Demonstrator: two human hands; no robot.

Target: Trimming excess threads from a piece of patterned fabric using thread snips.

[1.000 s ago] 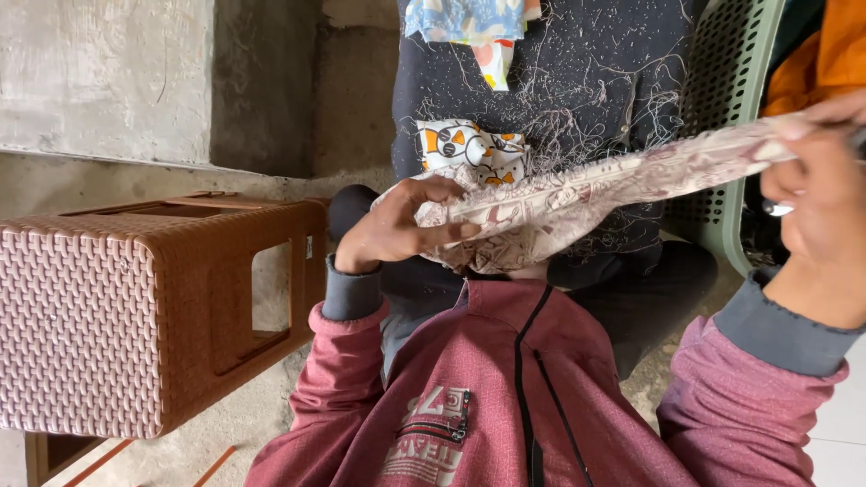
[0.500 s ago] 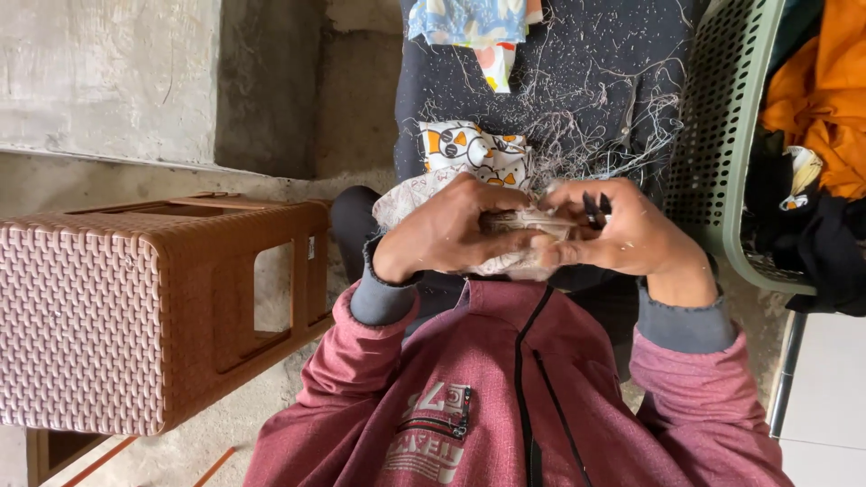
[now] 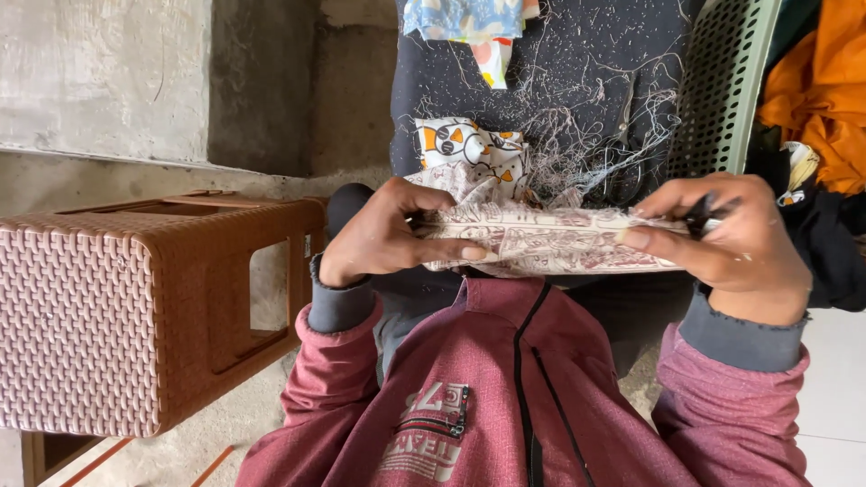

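A maroon zip jacket [image 3: 505, 397] fills the near foreground. Just beyond it, the left hand [image 3: 383, 236] and the right hand [image 3: 731, 239] hold a folded strip of pale printed cloth [image 3: 550, 239] stretched flat between them; the fingers of both are closed on its ends, and the right hand also clasps a small dark tool [image 3: 699, 215]. Past the cloth lies a dark fabric [image 3: 559, 81] strewn with loose threads [image 3: 586, 153] and colourful scraps [image 3: 469, 149]. A brown woven plastic stool [image 3: 117, 307] stands to the left, a green perforated basket [image 3: 722, 90] with orange cloth [image 3: 816, 81] to the right.

printed strip [image 3: 550, 239]: matt cloth; stool [image 3: 117, 316]: woven-texture plastic; basket [image 3: 722, 81]: perforated plastic
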